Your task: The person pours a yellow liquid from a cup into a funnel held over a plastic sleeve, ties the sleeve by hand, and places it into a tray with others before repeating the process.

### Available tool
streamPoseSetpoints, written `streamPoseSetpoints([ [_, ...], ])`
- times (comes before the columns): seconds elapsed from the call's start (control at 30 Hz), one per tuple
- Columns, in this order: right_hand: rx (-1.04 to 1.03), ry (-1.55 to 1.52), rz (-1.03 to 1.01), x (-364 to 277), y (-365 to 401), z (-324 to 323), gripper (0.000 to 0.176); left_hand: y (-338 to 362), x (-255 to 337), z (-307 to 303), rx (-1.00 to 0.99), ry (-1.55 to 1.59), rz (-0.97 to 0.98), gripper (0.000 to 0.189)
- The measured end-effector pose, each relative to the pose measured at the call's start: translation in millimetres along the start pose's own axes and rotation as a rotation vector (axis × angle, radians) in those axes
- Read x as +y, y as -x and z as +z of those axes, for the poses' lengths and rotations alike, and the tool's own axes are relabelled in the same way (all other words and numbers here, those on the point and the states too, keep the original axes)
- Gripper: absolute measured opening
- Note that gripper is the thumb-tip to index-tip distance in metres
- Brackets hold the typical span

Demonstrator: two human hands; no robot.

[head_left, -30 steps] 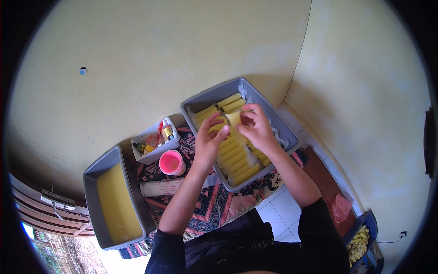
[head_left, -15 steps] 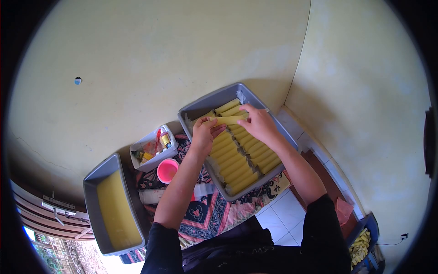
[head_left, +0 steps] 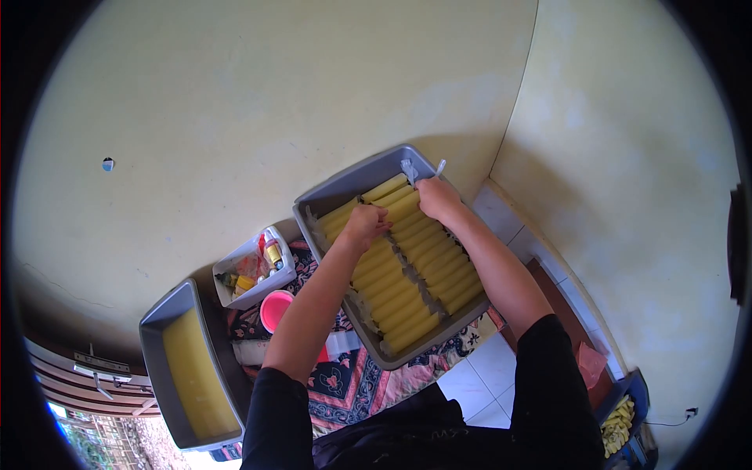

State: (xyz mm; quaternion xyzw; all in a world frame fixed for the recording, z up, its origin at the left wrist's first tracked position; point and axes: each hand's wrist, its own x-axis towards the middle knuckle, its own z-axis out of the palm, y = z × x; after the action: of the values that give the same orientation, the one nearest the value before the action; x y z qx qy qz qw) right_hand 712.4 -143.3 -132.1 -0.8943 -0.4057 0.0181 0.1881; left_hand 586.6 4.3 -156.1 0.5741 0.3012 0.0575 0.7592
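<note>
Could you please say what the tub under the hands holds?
The gray tub holds two rows of yellow tubes; the left hand and right hand cover some. Anything beneath is hidden.

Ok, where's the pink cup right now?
In the head view, the pink cup is left of centre, just below the small pale bin and beside the left forearm.

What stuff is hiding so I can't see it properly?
All in the head view:
- Right fingertips: behind the right hand itself.
- Part of the round pink cup: behind the left forearm.
- Words on the small yellow-labelled bottle: too small.
- What the pale yellow pieces lower right are: too small.
</note>
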Motion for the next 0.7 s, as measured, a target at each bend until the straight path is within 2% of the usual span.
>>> streamPoseSetpoints([
  [0.07,0.002,-0.032,-0.036,-2.6,1.5,11.4,0.022,-6.5,-2.9,-1.4,-0.015,-0.069,-0.021,0.023],
  [0.13,0.01,-0.056,-0.067,-1.9,1.1,20.2,0.021,-4.1,2.3,3.1,0.086,-0.052,-0.06,0.029],
  [0.2,0.026,-0.086,-0.027,1.7,0.6,32.5,0.034,-3.1,1.1,3.0,0.053,-0.065,-0.05,0.033],
  [0.3,0.011,-0.159,0.056,0.7,-0.7,26.9,0.04,0.2,2.1,6.3,0.06,-0.073,-0.007,0.037],
  [0.37,-0.001,-0.164,0.043,2.9,-2.1,28.4,0.041,-0.4,-0.2,4.9,0.101,-0.067,0.019,0.038],
  [0.43,-0.008,-0.17,0.028,2.3,-2.1,28.2,0.042,-5.6,-2.4,-0.3,0.046,-0.071,0.015,0.037],
  [0.53,0.016,-0.132,0.099,-6.6,5.5,18.9,0.04,-1.6,-0.5,2.2,0.04,-0.119,0.018,0.034],
  [0.6,0.118,-0.121,-0.042,4.0,2.2,34.2,0.024,-3.1,0.2,0.9,0.011,-0.143,0.007,0.033],
  [0.7,0.156,-0.104,-0.065,2.7,2.6,42.0,0.016,2.2,0.5,3.7,0.006,-0.153,0.015,0.03],
])
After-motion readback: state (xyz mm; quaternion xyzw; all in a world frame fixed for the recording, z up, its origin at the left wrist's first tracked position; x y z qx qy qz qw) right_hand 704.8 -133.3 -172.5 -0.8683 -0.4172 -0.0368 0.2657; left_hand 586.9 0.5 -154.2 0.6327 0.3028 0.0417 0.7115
